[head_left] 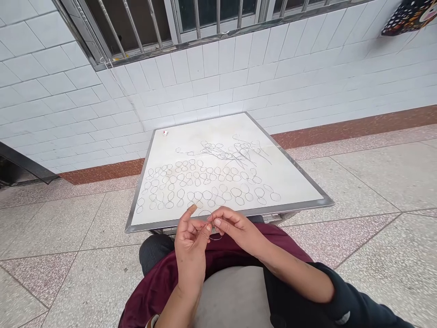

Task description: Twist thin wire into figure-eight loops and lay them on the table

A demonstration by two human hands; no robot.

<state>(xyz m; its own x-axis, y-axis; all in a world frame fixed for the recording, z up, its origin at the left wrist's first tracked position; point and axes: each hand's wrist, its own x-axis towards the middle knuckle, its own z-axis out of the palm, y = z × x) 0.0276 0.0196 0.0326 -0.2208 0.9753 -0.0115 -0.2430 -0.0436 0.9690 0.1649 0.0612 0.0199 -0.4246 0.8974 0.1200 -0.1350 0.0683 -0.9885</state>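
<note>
My left hand (191,234) and my right hand (235,228) meet just in front of the table's near edge. Between their fingertips they pinch a thin wire (215,238), bent into loops. One loop shows above the fingers and another hangs below; the crossing point is hidden by my fingertips. The left index finger, which has a tan wrap on its tip, points up away from the wire. Beyond the hands, rows of wire figure-eights (239,196) lie flat on the white tabletop (290,187). Behind them is a tangled heap of wires (221,151), some with straight ends.
A small red-and-white object (165,133) sits at the table's far left corner. The table has a grey metal rim (300,168) and stands close to a white tiled wall (211,82) with a barred window (205,18). A patterned cloth item (408,18) hangs at upper right.
</note>
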